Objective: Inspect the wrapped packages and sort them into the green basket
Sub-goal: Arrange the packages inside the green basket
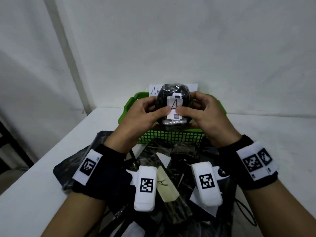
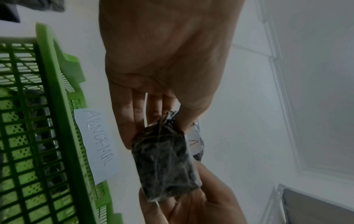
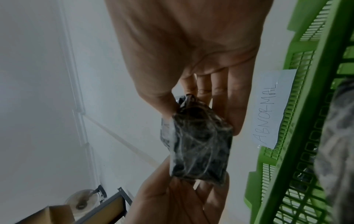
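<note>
Both hands hold one black plastic-wrapped package (image 1: 172, 94) upright over the green basket (image 1: 171, 135). Its white label (image 1: 174, 106), marked "A" with barcodes, faces me. My left hand (image 1: 145, 112) grips the package's left side and my right hand (image 1: 200, 110) its right side; both thumbs press on the label. In the left wrist view the package (image 2: 166, 163) sits between the left hand's fingers (image 2: 130, 121) and the right hand (image 2: 191, 204). The right wrist view shows the package (image 3: 201, 148) from its other side. A paper sign (image 2: 97, 144) reading "ABNORMAL" hangs on the basket's far wall.
A heap of several more black wrapped packages (image 1: 153, 168) lies on the white table (image 1: 42, 177) just in front of the basket, under my wrists. The white wall stands close behind the basket. A metal shelf frame (image 3: 107, 207) and a cardboard box (image 3: 57, 212) are beside the table.
</note>
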